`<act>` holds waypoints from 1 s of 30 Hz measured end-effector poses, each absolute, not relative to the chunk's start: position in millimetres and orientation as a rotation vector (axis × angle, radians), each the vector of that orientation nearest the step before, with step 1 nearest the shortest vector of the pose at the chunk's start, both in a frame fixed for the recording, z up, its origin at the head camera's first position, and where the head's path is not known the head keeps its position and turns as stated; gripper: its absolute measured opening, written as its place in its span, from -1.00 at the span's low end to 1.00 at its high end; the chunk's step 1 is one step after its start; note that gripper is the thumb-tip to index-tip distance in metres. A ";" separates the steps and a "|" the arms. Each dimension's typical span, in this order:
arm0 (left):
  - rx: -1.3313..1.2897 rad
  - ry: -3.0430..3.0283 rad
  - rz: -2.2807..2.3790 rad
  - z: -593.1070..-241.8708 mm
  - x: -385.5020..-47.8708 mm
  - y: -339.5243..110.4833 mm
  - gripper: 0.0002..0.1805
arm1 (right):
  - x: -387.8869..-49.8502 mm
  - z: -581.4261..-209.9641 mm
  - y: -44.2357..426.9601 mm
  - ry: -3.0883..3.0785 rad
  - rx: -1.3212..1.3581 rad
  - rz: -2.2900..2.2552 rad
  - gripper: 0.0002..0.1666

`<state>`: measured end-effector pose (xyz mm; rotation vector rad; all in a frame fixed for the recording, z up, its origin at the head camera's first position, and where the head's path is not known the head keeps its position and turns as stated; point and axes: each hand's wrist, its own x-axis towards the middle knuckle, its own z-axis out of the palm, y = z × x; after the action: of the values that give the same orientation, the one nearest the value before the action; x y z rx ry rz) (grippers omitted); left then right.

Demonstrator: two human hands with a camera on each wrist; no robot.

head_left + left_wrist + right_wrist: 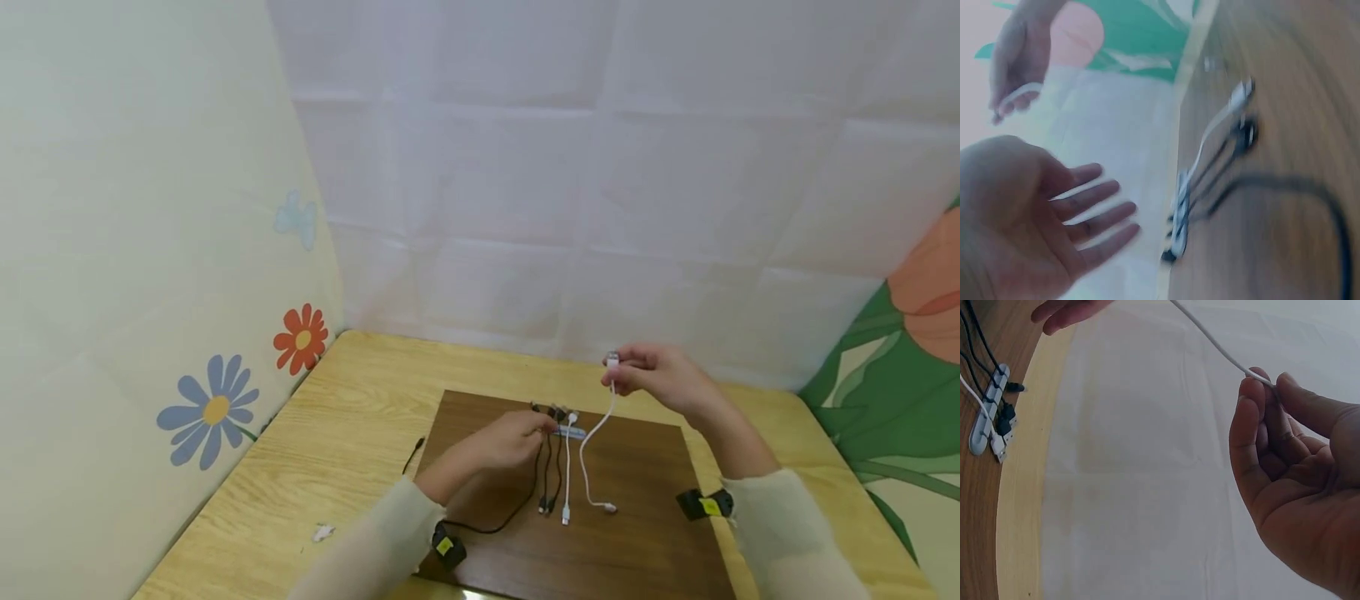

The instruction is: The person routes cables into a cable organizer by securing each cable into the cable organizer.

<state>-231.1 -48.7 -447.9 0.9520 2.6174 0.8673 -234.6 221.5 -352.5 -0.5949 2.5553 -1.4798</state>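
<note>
My right hand [660,377] is raised over the far right part of the brown board [637,542]. Its thumb and fingers pinch a white USB cable [587,467] near the plug, and the cable's other end hangs down to the board. A pale cable-organizer strip [979,428] bears a second white cable [567,475] and several black cables [974,353], side by side. Close to that strip hovers my left hand [510,440]. In the left wrist view its fingers [1094,203] are spread and nearly straight, with nothing held.
The board lies on a light wood-grain table [375,375]. A loose black cable end [418,444] pokes out past the board's left edge. A small white scrap [323,532] lies on the table at left. White sheeting [480,208] hangs behind the table.
</note>
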 end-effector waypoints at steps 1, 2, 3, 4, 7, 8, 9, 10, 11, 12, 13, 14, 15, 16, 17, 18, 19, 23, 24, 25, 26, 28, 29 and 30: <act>0.944 2.572 0.967 -447.3 -229.0 -44.8 -0.62 | -235.7 -353.1 220.9 2.553 -0.592 -1.483 -0.67; 0.927 2.533 1.050 -446.9 -227.0 -41.4 -0.62 | -236.9 -353.8 220.3 2.546 -0.593 -1.492 -0.67; 0.911 2.512 1.104 -446.1 -224.6 -38.3 -0.61 | -238.5 -354.8 219.9 2.537 -0.597 -1.506 -0.67; 0.895 2.495 1.149 -445.6 -222.7 -35.8 -0.62 | -240.2 -356.0 219.5 2.523 -0.603 -1.523 -0.68; 0.895 2.481 1.212 -445.6 -219.0 -29.9 -0.63 | -244.8 -359.9 218.5 2.475 -0.614 -1.574 -0.70; 0.900 2.488 1.211 -446.1 -218.4 -28.3 -0.63 | -246.1 -361.4 218.3 2.463 -0.614 -1.588 -0.71; 0.906 2.490 1.211 -446.8 -218.0 -27.0 -0.64 | -247.1 -362.9 218.1 2.453 -0.618 -1.599 -0.71; 0.917 2.489 1.212 -447.7 -217.8 -25.8 -0.64 | -247.9 -364.2 217.9 2.449 -0.612 -1.605 -0.71; 0.930 2.490 1.212 -448.9 -217.7 -24.7 -0.65 | -248.5 -365.5 217.9 2.445 -0.607 -1.609 -0.72; 0.935 2.489 1.213 -449.9 -217.5 -23.6 -0.66 | -248.7 -366.5 217.7 2.444 -0.600 -1.612 -0.71; 0.941 2.487 1.213 -451.0 -217.1 -22.8 -0.68 | -249.1 -367.6 217.7 2.443 -0.594 -1.612 -0.71; 0.945 2.482 1.219 -451.8 -216.7 -22.0 -0.71 | -249.3 -368.7 217.6 2.437 -0.592 -1.616 -0.70; 0.955 2.477 1.230 -452.7 -216.2 -20.8 -0.74 | -249.5 -369.6 217.6 2.431 -0.591 -1.622 -0.70; 0.964 2.478 1.237 -453.9 -215.5 -20.0 -0.76 | -249.9 -370.5 217.3 2.429 -0.580 -1.620 -0.70; 0.971 2.479 1.243 -455.1 -214.5 -19.1 -0.78 | -250.2 -371.3 217.1 2.426 -0.577 -1.622 -0.69; 0.980 2.484 1.248 -456.3 -213.6 -17.9 -0.80 | -250.6 -372.1 217.0 2.429 -0.568 -1.620 -0.68; 0.985 2.490 1.250 -457.2 -212.4 -16.7 -0.80 | -251.4 -373.0 217.2 2.434 -0.566 -1.619 -0.67; 0.959 2.503 1.269 -462.3 -206.2 -10.6 -0.78 | -256.4 -376.2 219.2 2.480 -0.542 -1.597 -0.63; 0.934 2.498 1.278 -463.4 -204.3 -9.2 -0.78 | -258.2 -377.4 219.8 2.497 -0.537 -1.586 -0.63; 0.908 2.487 1.288 -464.4 -202.2 -7.9 -0.79 | -260.0 -378.8 220.3 2.514 -0.535 -1.578 -0.63; 0.882 2.476 1.294 -465.6 -200.1 -6.6 -0.80 | -262.0 -380.5 220.8 2.530 -0.527 -1.574 -0.63; 0.838 2.456 1.293 -467.6 -195.8 -4.6 -0.80 | -265.9 -385.3 221.5 2.560 -0.499 -1.576 -0.64; 0.823 2.447 1.288 -469.0 -193.8 -3.6 -0.81 | -267.9 -388.4 221.5 2.565 -0.491 -1.590 -0.66; 0.813 2.441 1.280 -470.1 -191.6 -2.7 -0.81 | -269.9 -391.9 221.8 2.566 -0.482 -1.607 -0.67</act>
<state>-191.6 -2.7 -470.1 0.8129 2.4410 1.2801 -269.9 221.8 -391.9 -0.4819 2.5663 -1.6065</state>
